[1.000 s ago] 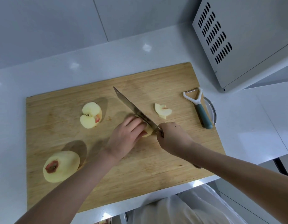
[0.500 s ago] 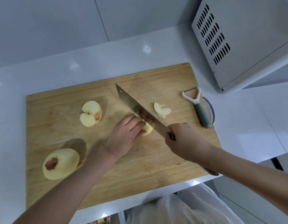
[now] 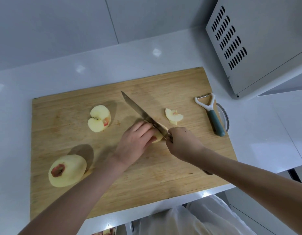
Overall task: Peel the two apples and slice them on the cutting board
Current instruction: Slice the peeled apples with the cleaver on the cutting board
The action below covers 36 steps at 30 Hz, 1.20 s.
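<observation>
On the wooden cutting board (image 3: 163, 175), my left hand (image 3: 135, 143) holds down a peeled apple piece (image 3: 157, 137) with curled fingers. My right hand (image 3: 182, 144) grips the handle of a knife (image 3: 143, 114), whose blade lies across that piece, tip pointing to the far left. Cut apple slices (image 3: 173, 117) lie just right of the blade. An apple half (image 3: 99, 118) sits cut face up at the board's middle left. A whole peeled apple (image 3: 67, 170) rests near the front left corner.
A peeler (image 3: 212, 114) with a teal handle lies at the board's right edge, over a round glass lid (image 3: 224, 116). A grey metal appliance (image 3: 258, 43) stands at the back right. A white plastic bag (image 3: 197, 219) hangs below the counter's front edge.
The knife was drawn back and lifted half a second ago; now my right hand has pushed it forward and down across the apple piece again. My left hand stays on the piece.
</observation>
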{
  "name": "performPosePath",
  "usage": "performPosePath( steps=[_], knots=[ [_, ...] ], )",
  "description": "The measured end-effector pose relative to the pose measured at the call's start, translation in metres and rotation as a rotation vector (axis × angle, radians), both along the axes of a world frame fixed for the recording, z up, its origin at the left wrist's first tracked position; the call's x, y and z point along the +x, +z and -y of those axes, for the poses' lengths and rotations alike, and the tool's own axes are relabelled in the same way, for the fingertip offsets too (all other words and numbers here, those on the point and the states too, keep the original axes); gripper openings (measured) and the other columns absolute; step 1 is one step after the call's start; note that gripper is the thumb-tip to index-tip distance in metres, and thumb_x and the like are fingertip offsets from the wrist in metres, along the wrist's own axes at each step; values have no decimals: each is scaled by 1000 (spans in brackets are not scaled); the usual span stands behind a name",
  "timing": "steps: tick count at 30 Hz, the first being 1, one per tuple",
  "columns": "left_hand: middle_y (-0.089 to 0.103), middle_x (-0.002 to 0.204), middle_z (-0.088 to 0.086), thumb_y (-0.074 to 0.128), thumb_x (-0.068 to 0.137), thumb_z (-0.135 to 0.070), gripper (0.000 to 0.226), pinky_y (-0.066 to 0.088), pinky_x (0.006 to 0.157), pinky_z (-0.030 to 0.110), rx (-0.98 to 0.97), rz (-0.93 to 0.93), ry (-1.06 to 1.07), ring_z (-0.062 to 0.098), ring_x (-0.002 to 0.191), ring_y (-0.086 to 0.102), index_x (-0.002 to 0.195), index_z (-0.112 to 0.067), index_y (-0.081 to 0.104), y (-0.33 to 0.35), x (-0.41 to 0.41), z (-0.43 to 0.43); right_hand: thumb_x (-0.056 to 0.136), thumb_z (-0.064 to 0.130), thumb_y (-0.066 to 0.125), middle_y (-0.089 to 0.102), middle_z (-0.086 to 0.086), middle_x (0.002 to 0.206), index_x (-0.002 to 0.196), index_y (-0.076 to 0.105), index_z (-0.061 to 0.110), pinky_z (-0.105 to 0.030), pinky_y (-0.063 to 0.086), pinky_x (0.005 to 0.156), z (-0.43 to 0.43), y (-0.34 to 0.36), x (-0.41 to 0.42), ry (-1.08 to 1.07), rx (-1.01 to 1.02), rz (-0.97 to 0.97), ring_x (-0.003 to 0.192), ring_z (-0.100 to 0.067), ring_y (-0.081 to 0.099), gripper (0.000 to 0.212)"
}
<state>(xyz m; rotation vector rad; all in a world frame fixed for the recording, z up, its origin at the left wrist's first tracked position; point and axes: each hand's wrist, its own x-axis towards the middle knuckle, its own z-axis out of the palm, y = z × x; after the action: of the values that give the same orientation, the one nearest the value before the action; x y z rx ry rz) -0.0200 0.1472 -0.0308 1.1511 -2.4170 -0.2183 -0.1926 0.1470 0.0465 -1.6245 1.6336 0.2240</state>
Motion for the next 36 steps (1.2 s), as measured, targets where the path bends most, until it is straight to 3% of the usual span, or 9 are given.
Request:
performPosePath(
  steps=[2, 5, 9, 15, 25, 29, 32, 36],
  knots=[
    [68, 99, 6, 56, 86, -25, 26, 54, 83, 34, 16, -5, 6, 18, 99, 54, 96, -7, 72, 1, 1, -1, 96, 19, 42, 56, -4, 77, 88, 57, 10, -26, 48, 51, 3, 4, -6, -68, 74, 89, 59, -15, 53, 19],
    [68, 98, 7, 55, 85, -25, 27, 52, 85, 31, 29, -16, 10, 17, 100, 52, 94, -6, 72, 3, 4, -2, 96, 17, 42, 54, -3, 68, 88, 57, 5, -18, 44, 40, 1, 15, -16, -116, 91, 161, 48, -12, 50, 20],
    [67, 98, 7, 56, 86, -25, 27, 48, 86, 30, 32, -21, -11, 18, 101, 52, 95, -5, 71, 0, 7, -1, 94, 16, 41, 51, -2, 66, 75, 53, 8, -26, 43, 45, -10, 29, -20, -60, -3, 101, 50, -12, 44, 24],
    [69, 100, 6, 54, 86, -29, 31, 54, 82, 32, 41, 1, -11, 18, 103, 51, 97, -6, 73, 1, 7, 1, 95, 18, 40, 45, 3, 61, 64, 40, 18, -19, 30, 45, -16, 34, -18, 59, -48, 9, 50, -10, 38, 31],
    [68, 101, 5, 54, 89, -26, 25, 48, 84, 31, 66, 0, -23, 19, 101, 54, 95, -9, 71, 3, 6, 1, 95, 18, 41, 49, 0, 73, 76, 47, 16, -23, 35, 51, -6, 10, 1, 50, -34, -20, 62, -12, 45, 20],
    [67, 101, 4, 54, 88, -25, 25, 51, 83, 32, 82, 10, -17, 19, 101, 55, 97, -8, 71, 3, 6, 0, 94, 17, 43, 58, -7, 83, 87, 56, 9, -31, 47, 61, -2, -3, 5, 14, -19, -4, 69, -18, 53, 17],
    [67, 100, 6, 55, 86, -23, 24, 52, 83, 32, 56, 8, -6, 18, 100, 53, 95, -6, 71, 4, 6, -1, 96, 20, 45, 60, -8, 73, 88, 58, 6, -27, 52, 50, 4, 2, -6, -106, 95, 129, 52, -15, 56, 21],
    [66, 97, 7, 57, 87, -21, 21, 53, 82, 35, 25, 6, -16, 19, 95, 55, 94, -5, 70, 1, 6, -2, 95, 18, 43, 57, -6, 64, 83, 56, 6, -22, 44, 41, 0, 16, -17, -133, 86, 175, 40, -11, 51, 21]
  ],
)
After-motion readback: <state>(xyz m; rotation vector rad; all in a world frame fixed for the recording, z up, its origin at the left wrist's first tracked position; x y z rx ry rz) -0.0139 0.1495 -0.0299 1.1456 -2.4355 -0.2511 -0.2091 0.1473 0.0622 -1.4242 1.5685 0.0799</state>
